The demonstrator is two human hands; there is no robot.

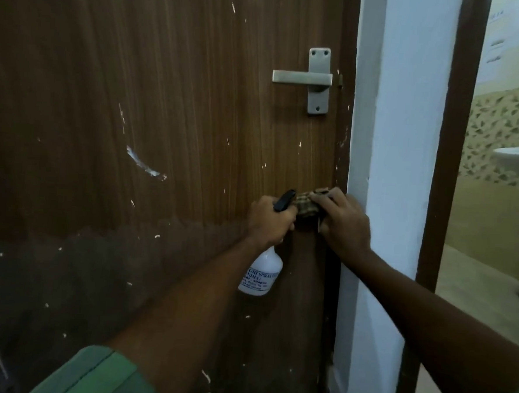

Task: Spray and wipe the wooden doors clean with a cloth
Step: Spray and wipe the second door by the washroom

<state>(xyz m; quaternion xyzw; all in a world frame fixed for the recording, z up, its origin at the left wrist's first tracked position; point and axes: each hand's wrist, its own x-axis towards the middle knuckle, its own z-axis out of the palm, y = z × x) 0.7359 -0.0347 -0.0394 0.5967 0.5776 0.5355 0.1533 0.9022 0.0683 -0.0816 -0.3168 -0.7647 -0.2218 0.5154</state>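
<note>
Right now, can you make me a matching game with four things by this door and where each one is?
Things:
1. spray bottle
2. cloth
3. door handle
4. big white scratch

Places:
A. high on the door, above both hands
B. gripped in the left hand
C. on the door, left of the hands
D. under the right hand, against the door

Pairs: 1-B, 2-D, 3-A, 4-C
</note>
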